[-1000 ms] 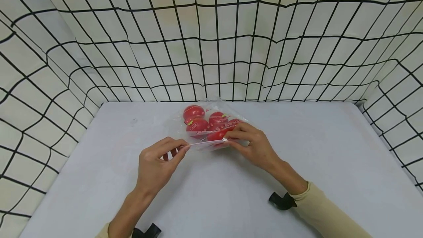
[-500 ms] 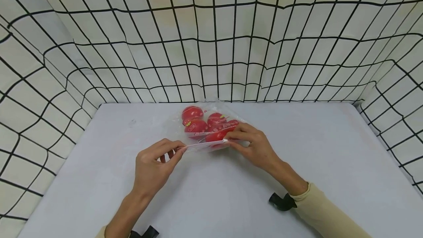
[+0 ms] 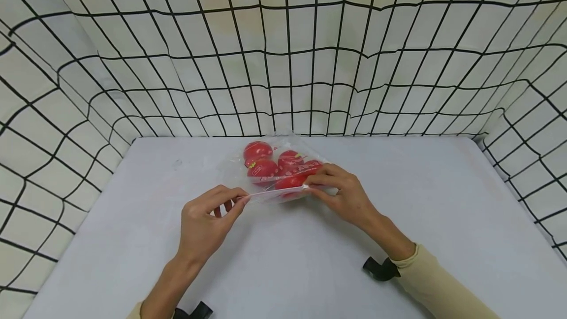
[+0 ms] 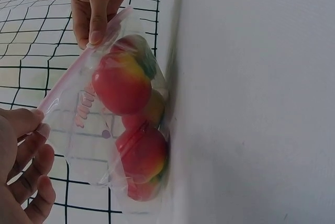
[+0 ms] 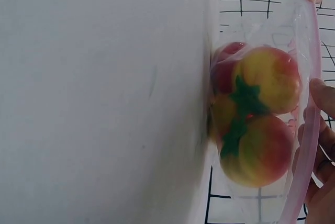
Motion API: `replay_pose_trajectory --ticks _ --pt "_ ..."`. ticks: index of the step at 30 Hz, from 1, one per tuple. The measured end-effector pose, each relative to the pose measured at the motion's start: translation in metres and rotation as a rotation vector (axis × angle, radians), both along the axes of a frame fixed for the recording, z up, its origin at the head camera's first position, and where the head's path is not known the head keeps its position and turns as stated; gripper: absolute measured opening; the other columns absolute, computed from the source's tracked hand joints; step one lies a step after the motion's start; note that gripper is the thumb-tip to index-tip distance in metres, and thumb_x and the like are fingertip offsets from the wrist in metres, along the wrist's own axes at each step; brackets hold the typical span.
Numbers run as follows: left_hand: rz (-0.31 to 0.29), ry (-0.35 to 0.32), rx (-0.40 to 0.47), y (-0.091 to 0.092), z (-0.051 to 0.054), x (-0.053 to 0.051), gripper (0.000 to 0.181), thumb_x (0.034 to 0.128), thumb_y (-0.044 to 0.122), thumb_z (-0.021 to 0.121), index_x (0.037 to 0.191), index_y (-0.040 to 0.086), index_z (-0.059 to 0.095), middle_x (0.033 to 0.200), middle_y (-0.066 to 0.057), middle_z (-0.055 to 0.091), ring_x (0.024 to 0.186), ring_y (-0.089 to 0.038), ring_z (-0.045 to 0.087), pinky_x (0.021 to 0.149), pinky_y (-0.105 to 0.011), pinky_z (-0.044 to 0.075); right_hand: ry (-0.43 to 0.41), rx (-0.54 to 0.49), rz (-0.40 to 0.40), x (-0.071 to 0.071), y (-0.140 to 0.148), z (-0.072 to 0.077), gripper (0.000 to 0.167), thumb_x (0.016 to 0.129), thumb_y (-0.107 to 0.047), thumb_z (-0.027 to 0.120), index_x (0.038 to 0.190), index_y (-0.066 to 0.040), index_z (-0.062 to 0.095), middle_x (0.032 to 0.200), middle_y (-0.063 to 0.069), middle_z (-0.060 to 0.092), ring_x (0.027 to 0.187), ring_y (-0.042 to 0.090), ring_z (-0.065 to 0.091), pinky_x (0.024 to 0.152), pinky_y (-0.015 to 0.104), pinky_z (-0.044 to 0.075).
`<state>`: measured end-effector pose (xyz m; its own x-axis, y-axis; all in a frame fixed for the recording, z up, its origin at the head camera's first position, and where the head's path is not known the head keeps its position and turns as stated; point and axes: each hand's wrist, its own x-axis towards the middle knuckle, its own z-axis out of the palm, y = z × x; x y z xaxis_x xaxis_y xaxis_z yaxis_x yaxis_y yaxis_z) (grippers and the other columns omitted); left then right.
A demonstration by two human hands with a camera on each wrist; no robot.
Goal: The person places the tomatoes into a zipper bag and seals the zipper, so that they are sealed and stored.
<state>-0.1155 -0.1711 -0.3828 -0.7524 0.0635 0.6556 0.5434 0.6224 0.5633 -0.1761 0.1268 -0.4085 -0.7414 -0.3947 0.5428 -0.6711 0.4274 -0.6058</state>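
Observation:
A clear plastic zip bag (image 3: pixel 281 196) with red print lies on the white table, with several red and yellow, tomato-like fruits (image 3: pixel 263 169) inside. Green leafy tops (image 5: pixel 246 97) show on them in the right wrist view. My left hand (image 3: pixel 208 220) pinches the left end of the bag's zip edge (image 4: pixel 68 80) between thumb and index finger. Farther right along that edge, my right hand (image 3: pixel 347 198) pinches a small white slider (image 3: pixel 305 187) between thumb and fingers. The zip edge is held taut and raised toward me; its right end is hidden behind the right hand in the head view.
A white table (image 3: pixel 283 270) spreads under both hands. Black netting (image 3: pixel 288 55) rises behind it and along both sides. Black wrist mounts (image 3: pixel 382 269) sit at the sleeve cuffs.
Both hands keep their pinch on the bag. Over the last half second my right hand and the white slider have shifted slightly right along the zip edge. The fruits stay put.

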Motion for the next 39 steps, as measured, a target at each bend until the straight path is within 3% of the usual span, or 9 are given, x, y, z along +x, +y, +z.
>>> replay_pose_trajectory --ticks 12,26,33,39 --pt "0.010 -0.004 0.001 -0.001 0.001 0.000 0.022 0.0787 0.007 0.090 0.095 0.020 0.083 0.074 0.010 0.071 0.067 -0.004 0.057 0.055 -0.013 0.045 -0.029 0.017 -0.029 0.000 0.004 0.001 0.031 0.082 -0.005 0.086 0.111 -0.013 0.082 0.107 0.002 0.071 0.103 0.014 0.061 0.085 0.025 0.061" --pt "0.021 -0.012 -0.010 -0.003 0.002 0.001 0.021 0.0795 0.008 0.089 0.095 0.021 0.083 0.073 0.010 0.071 0.066 -0.004 0.056 0.055 -0.014 0.045 0.004 0.025 -0.050 -0.001 0.011 0.000 0.029 0.081 -0.006 0.087 0.109 -0.012 0.082 0.101 0.001 0.069 0.099 0.013 0.059 0.078 0.026 0.060" --pt "0.021 -0.016 -0.011 -0.003 0.002 0.001 0.022 0.0794 0.007 0.089 0.095 0.021 0.083 0.073 0.010 0.070 0.066 -0.004 0.056 0.055 -0.014 0.045 0.015 0.019 -0.042 -0.002 0.016 -0.002 0.030 0.081 -0.005 0.087 0.110 -0.012 0.082 0.100 0.001 0.069 0.097 0.011 0.057 0.074 0.019 0.057" --pt "0.033 -0.026 -0.018 -0.003 0.002 0.001 0.020 0.0797 0.008 0.089 0.096 0.019 0.084 0.074 0.010 0.071 0.065 -0.004 0.056 0.055 -0.013 0.045 0.000 0.011 -0.042 -0.002 0.017 -0.002 0.030 0.080 -0.003 0.087 0.109 -0.011 0.082 0.099 0.001 0.068 0.097 0.011 0.057 0.071 0.030 0.060"
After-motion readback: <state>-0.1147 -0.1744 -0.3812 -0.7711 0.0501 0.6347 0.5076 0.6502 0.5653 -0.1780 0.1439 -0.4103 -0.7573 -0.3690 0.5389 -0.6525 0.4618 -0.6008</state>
